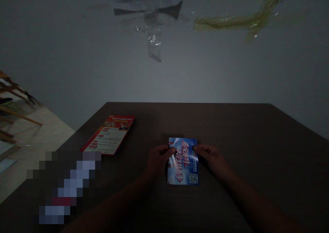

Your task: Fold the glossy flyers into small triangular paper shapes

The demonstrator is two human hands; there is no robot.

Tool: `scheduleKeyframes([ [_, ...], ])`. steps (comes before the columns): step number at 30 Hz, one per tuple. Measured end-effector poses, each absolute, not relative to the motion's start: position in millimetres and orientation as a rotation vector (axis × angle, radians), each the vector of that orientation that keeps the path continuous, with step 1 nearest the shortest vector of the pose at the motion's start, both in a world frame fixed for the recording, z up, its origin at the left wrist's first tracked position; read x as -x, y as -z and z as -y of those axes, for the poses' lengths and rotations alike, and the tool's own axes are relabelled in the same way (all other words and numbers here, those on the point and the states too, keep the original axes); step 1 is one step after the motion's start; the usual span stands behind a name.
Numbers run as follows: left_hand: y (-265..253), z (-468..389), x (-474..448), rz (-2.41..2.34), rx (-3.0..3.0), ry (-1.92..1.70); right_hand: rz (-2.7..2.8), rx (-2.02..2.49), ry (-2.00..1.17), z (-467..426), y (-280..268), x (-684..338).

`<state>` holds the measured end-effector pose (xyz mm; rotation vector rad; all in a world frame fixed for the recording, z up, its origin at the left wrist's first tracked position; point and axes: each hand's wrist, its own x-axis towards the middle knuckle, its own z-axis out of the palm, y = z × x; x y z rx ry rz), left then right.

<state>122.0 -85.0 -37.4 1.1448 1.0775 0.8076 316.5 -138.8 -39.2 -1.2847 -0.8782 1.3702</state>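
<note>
A small blue leaflet [183, 168] with large red-and-white characters and a QR code in one corner is held over the middle of the table. My left hand [159, 158] pinches its left edge, the thumb lying on the printed face. Its right edge is gripped near the top by my right hand [212, 157], thumb and fingers closed on it. Whether the leaflet is a single sheet or folded, I cannot tell.
Both forearms rest over a dark brown table [231, 123] that meets a grey wall [205, 72]. A stack of red-and-white flyers [109, 137] lies to the left. Beyond the table's left edge, wooden furniture [15, 89] stands on the floor. A blurred-out patch [69, 186] covers the near left.
</note>
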Motion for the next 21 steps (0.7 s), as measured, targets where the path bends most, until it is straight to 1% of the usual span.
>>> scheduleKeyframes([
  [10,42.2,83.1,-124.5,-1.024,-1.031,-0.809,0.884,1.298,-1.335,137.0,40.7,-318.0],
  [21,38.1,85.0,-124.9,-1.059,-1.111,-0.815,0.876,1.32,-1.327,136.9,43.1,-319.2],
])
